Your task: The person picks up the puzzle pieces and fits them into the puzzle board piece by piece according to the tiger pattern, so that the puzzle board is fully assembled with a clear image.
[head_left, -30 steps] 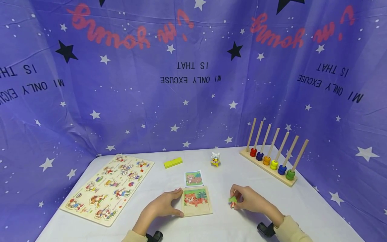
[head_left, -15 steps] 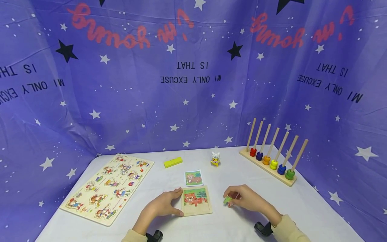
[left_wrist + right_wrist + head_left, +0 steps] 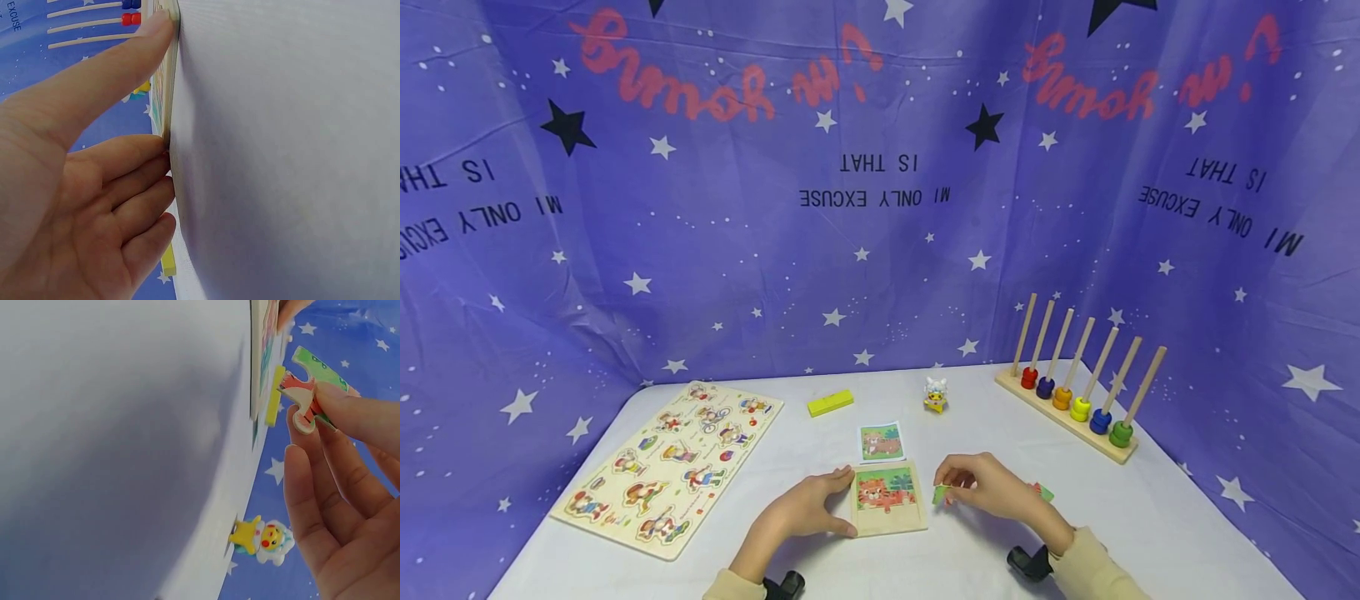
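A square wooden puzzle tray (image 3: 887,523) lies in the middle of the table, part filled with pieces of a red tiger picture and bare wood along its near side. My left hand (image 3: 808,504) rests at its left edge, thumb on the near corner, fairly straight fingers by the far one. Just right of the tray, my right hand (image 3: 992,487) pinches a green and red jigsaw piece (image 3: 322,378) between thumb and fingers, raised off the table. Another jigsaw piece (image 3: 1042,492) shows beyond the right wrist. Touching the tray's far side is a picture card (image 3: 881,442) of the tiger.
A large wooden peg puzzle board (image 3: 670,467) lies at the left. Farther back are a yellow block (image 3: 831,403) and a small toy figure (image 3: 935,395). A bead rack (image 3: 1063,408) with upright rods stands at the back right. Purple star-print cloth (image 3: 880,275) hangs behind the table.
My right hand has moved left toward the tray with the jigsaw piece, whose angle has turned. The other piece has come into sight behind the wrist. My left hand has stayed put.
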The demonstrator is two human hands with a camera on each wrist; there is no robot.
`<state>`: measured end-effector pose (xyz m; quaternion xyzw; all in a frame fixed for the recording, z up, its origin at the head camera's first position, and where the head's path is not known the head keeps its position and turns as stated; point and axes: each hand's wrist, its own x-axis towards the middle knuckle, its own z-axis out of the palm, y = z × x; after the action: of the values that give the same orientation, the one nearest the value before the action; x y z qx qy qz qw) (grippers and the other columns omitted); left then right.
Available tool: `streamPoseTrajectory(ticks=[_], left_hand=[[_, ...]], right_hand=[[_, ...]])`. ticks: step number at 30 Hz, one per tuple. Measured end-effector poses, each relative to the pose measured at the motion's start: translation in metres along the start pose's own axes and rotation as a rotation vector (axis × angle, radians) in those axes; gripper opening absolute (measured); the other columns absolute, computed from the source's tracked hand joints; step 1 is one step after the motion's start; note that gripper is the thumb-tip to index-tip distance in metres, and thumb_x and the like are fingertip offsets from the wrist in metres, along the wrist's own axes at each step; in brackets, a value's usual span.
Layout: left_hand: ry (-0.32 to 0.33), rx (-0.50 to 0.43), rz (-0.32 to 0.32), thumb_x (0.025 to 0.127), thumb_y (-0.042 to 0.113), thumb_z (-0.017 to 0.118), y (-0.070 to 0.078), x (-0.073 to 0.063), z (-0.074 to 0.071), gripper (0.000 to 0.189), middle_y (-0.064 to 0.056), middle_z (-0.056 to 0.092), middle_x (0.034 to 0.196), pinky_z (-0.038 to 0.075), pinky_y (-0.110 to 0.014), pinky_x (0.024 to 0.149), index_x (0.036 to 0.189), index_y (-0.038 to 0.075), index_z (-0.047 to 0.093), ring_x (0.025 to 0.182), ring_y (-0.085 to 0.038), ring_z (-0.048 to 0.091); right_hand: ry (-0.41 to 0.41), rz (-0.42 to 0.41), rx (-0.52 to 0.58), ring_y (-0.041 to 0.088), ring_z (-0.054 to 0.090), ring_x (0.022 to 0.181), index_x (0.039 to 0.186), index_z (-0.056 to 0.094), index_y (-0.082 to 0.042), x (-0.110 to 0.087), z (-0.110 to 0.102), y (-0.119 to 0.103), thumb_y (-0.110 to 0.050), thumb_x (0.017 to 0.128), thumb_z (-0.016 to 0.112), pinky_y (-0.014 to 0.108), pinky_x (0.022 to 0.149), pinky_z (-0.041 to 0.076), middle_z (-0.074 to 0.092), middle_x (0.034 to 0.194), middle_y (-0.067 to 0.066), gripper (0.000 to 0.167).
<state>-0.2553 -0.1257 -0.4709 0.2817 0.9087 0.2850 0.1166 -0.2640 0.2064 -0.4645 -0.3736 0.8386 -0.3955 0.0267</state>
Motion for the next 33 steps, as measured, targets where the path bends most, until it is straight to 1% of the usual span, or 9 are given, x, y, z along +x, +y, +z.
streamPoseTrajectory(ticks=[4, 8, 13, 17, 21, 24, 28, 33], left_hand=[[-0.003, -0.005, 0.001, 0.07, 0.041, 0.082, 0.001, 0.0, -0.001, 0.09, -0.019, 0.041, 0.147, 0.03, -0.052, 0.111, 0.139, -0.006, 0.046, 0.135, -0.037, 0.037], [-0.003, -0.004, 0.0, 0.07, 0.041, 0.082, 0.001, 0.0, -0.001, 0.09, -0.019, 0.04, 0.147, 0.03, -0.052, 0.111, 0.139, -0.006, 0.046, 0.135, -0.038, 0.037], [-0.002, 0.005, 0.002, 0.071, 0.041, 0.082, 0.002, 0.0, -0.001, 0.09, -0.019, 0.041, 0.147, 0.03, -0.052, 0.111, 0.139, -0.006, 0.046, 0.135, -0.038, 0.038], [0.0, 0.014, 0.007, 0.071, 0.041, 0.081, 0.002, -0.001, -0.001, 0.09, -0.019, 0.041, 0.147, 0.03, -0.052, 0.111, 0.139, -0.006, 0.046, 0.135, -0.038, 0.038], [0.002, 0.016, 0.01, 0.071, 0.042, 0.081, 0.001, 0.0, -0.001, 0.09, -0.019, 0.041, 0.147, 0.031, -0.052, 0.111, 0.138, -0.006, 0.046, 0.134, -0.037, 0.038], [0.003, 0.018, 0.009, 0.071, 0.042, 0.081, 0.0, 0.0, -0.001, 0.09, -0.018, 0.042, 0.147, 0.031, -0.051, 0.111, 0.138, -0.006, 0.047, 0.134, -0.037, 0.039], [0.003, 0.021, 0.007, 0.071, 0.043, 0.081, -0.001, 0.0, 0.0, 0.09, -0.018, 0.042, 0.147, 0.031, -0.052, 0.111, 0.138, -0.005, 0.047, 0.134, -0.037, 0.039], [0.001, 0.004, 0.007, 0.071, 0.044, 0.081, -0.002, 0.0, 0.0, 0.09, -0.019, 0.041, 0.147, 0.031, -0.052, 0.11, 0.139, -0.005, 0.046, 0.134, -0.037, 0.038]], right_hand=[[-0.013, 0.007, 0.012, 0.009, 0.064, 0.077, 0.103, 0.068, -0.016, 0.006, 0.005, 0.0, -0.002, 0.088, 0.068, 0.025, 0.067, 0.056, 0.069, 0.089, -0.005, 0.02], [-0.014, -0.02, 0.023, 0.007, 0.064, 0.078, 0.103, 0.07, -0.012, 0.012, 0.01, 0.002, -0.005, 0.09, 0.066, 0.025, 0.067, 0.057, 0.07, 0.093, -0.003, 0.016], [-0.025, -0.033, 0.045, 0.005, 0.063, 0.076, 0.105, 0.071, -0.01, 0.019, 0.019, 0.001, -0.006, 0.091, 0.065, 0.024, 0.065, 0.057, 0.069, 0.089, 0.0, 0.015], [-0.033, -0.021, 0.049, 0.004, 0.063, 0.077, 0.105, 0.071, -0.012, 0.025, 0.025, 0.0, -0.003, 0.089, 0.067, 0.024, 0.066, 0.057, 0.069, 0.089, -0.004, 0.018], [-0.036, -0.01, 0.043, 0.003, 0.063, 0.079, 0.103, 0.071, -0.013, 0.033, 0.031, -0.002, -0.006, 0.088, 0.069, 0.023, 0.068, 0.057, 0.068, 0.091, -0.011, 0.017], [-0.041, 0.005, 0.048, 0.003, 0.063, 0.08, 0.101, 0.069, -0.014, 0.039, 0.033, -0.005, -0.011, 0.088, 0.071, 0.022, 0.069, 0.056, 0.069, 0.09, -0.007, 0.014], [-0.047, 0.011, 0.068, 0.003, 0.063, 0.079, 0.099, 0.067, -0.014, 0.048, 0.038, -0.009, -0.012, 0.088, 0.071, 0.022, 0.069, 0.057, 0.07, 0.087, -0.002, 0.012], [-0.058, -0.026, 0.051, 0.001, 0.061, 0.073, 0.098, 0.072, -0.01, 0.059, 0.045, -0.014, -0.006, 0.088, 0.07, 0.021, 0.066, 0.056, 0.07, 0.089, -0.007, 0.011]])
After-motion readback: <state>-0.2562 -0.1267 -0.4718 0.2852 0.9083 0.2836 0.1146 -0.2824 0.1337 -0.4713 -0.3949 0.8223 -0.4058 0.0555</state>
